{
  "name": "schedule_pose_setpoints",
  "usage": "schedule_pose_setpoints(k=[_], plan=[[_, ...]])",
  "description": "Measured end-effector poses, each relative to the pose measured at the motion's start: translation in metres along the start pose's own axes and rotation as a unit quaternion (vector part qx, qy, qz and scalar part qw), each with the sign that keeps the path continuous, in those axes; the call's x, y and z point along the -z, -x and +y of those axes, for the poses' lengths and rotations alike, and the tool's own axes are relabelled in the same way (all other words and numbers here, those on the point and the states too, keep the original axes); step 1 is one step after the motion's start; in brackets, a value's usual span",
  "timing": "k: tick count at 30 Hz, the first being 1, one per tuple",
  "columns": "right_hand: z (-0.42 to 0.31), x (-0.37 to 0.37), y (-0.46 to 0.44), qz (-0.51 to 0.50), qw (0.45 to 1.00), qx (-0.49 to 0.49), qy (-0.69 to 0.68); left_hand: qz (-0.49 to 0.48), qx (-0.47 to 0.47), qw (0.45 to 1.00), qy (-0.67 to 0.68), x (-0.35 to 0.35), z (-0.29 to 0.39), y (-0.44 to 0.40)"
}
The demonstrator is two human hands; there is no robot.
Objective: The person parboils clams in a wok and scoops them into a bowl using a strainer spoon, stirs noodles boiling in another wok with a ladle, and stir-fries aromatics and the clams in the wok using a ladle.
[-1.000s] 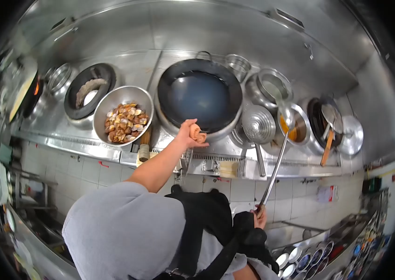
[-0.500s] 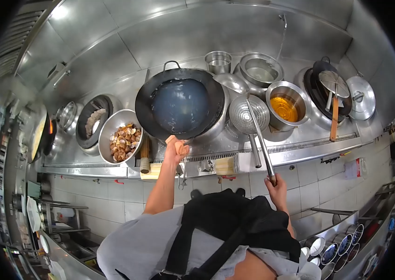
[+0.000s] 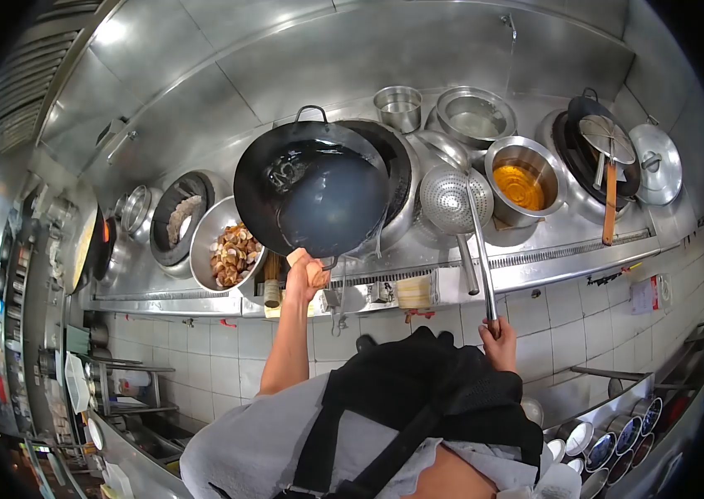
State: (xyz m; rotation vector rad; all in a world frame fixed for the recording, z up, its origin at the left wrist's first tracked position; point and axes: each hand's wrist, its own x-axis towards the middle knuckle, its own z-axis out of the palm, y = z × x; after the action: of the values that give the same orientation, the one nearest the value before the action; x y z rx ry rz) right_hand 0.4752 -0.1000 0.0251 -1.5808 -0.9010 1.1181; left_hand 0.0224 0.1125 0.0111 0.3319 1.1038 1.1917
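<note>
My left hand (image 3: 300, 289) is closed, with a folded orange-pink cloth (image 3: 308, 268), around the near handle of a black wok (image 3: 262, 200). Cloudy water (image 3: 331, 204) lies inside the wok, which is tilted and sits left of its burner ring (image 3: 404, 179). A thin stream seems to fall at the lower right rim. Low on the right, my right hand (image 3: 500, 341) grips the end of a long-handled ladle (image 3: 485, 258). Its bowl reaches up past a perforated strainer (image 3: 456, 200), and its shaft crosses over that strainer.
Left of the wok, a steel bowl (image 3: 200, 254) holds clams (image 3: 237, 254), with a bamboo brush (image 3: 272, 287) beside it. A pot (image 3: 556, 187) of orange liquid stands to the right. Further right are a wire skimmer (image 3: 610, 166) and a lid (image 3: 656, 166).
The wok has shifted left on the stove and tilted, uncovering part of the burner ring, and its water has moved. My left hand went with it. The ladle stays in my right hand.
</note>
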Motion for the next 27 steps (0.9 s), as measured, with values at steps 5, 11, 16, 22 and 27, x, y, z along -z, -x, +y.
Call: schedule_pose_setpoints(k=[5, 11, 16, 22, 27], plan=[[-0.004, -0.002, 0.015, 0.018, 1.0, -0.018, 0.018, 0.012, -0.014, 1.0, 0.011, 0.003, 0.003, 0.0], [-0.011, -0.012, 0.041, 0.052, 0.996, -0.053, 0.041, -0.002, -0.029, 0.999, -0.031, 0.012, 0.005, -0.01], [-0.001, -0.025, 0.063, 0.079, 0.993, -0.075, 0.035, -0.011, -0.027, 0.999, -0.041, 0.015, 0.018, -0.017], [0.005, -0.03, 0.079, 0.083, 0.994, -0.067, 0.0, -0.008, -0.022, 0.998, -0.054, 0.013, 0.029, -0.019], [0.006, -0.02, 0.082, 0.08, 0.993, -0.076, -0.03, 0.005, -0.035, 0.997, -0.074, 0.009, 0.028, -0.016]])
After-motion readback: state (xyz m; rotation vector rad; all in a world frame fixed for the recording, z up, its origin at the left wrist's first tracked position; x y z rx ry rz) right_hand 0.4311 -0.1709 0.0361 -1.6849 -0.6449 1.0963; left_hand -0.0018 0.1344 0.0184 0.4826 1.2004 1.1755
